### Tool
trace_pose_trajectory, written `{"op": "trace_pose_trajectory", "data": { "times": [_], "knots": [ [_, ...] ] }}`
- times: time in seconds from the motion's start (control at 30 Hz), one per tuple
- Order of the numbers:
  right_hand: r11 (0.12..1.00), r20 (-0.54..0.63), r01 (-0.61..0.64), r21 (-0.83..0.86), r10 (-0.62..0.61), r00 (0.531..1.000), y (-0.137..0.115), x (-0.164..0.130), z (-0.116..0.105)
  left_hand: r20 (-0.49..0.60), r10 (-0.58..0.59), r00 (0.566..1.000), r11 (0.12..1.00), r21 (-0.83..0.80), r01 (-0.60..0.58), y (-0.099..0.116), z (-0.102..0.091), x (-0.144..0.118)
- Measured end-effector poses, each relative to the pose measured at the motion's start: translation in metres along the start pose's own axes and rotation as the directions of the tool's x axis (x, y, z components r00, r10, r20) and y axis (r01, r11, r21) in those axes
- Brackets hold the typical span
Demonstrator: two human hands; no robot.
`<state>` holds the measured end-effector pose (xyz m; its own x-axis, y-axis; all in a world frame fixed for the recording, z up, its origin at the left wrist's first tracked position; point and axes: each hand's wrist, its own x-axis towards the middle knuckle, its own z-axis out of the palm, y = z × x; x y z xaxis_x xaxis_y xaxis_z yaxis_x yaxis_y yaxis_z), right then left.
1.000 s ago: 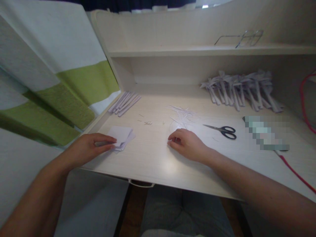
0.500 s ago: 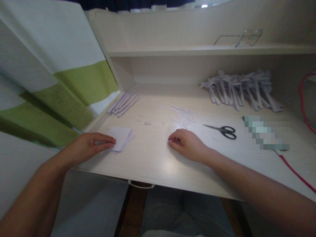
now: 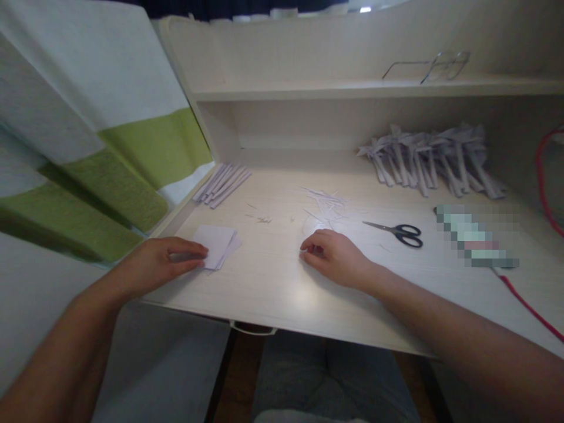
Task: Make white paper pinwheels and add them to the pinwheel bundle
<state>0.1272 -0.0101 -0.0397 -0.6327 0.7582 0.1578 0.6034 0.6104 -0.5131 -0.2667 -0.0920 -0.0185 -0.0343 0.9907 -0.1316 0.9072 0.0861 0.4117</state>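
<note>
My left hand (image 3: 165, 261) lies at the left edge of a small stack of white square paper sheets (image 3: 218, 241). Its fingers are stretched out, fingertips touching the top sheet, with a gap between thumb and fingers. My right hand (image 3: 332, 255) rests on the desk with loosely curled fingers, thumb apart from the index finger. Nothing shows in it. Just behind this hand is a faint clear round thing (image 3: 312, 224), partly covered. A loose pile of thin white paper strips (image 3: 328, 204) lies beyond it. Black-handled scissors (image 3: 399, 232) lie to its right.
Rolled paper tubes (image 3: 222, 183) lie at the back left by the curtain (image 3: 154, 147). Several paper shapes with tube stems (image 3: 429, 153) stand at the back right. A blurred-out device (image 3: 473, 238) with a red cable (image 3: 529, 305) lies right. Glasses (image 3: 445, 64) sit on the shelf.
Almost nothing differs. My left fingertips sit very slightly farther right over the paper stack; my right hand stays where it was.
</note>
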Motion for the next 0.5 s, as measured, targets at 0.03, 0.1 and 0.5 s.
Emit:
{"op": "trace_pose_trajectory", "data": {
  "times": [0.03,0.1,0.5],
  "knots": [
    [1.0,0.002,-0.002,-0.001,0.002,1.0,-0.0004,0.0,-0.0003,-0.001,-0.007,1.0,1.0,0.015,0.007,0.0002,0.0004,-0.0005],
    [1.0,0.0,-0.001,-0.002,0.001,1.0,-0.0008,0.0002,-0.0004,-0.005,-0.007,1.0,1.0,0.022,0.007,-0.0002,0.0015,-0.0016],
    [1.0,0.0,-0.002,-0.004,0.002,1.0,-0.0012,0.0001,-0.0006,0.024,0.015,1.0,0.998,-0.066,-0.013,-0.0012,-0.0028,-0.0012]
  ]
}}
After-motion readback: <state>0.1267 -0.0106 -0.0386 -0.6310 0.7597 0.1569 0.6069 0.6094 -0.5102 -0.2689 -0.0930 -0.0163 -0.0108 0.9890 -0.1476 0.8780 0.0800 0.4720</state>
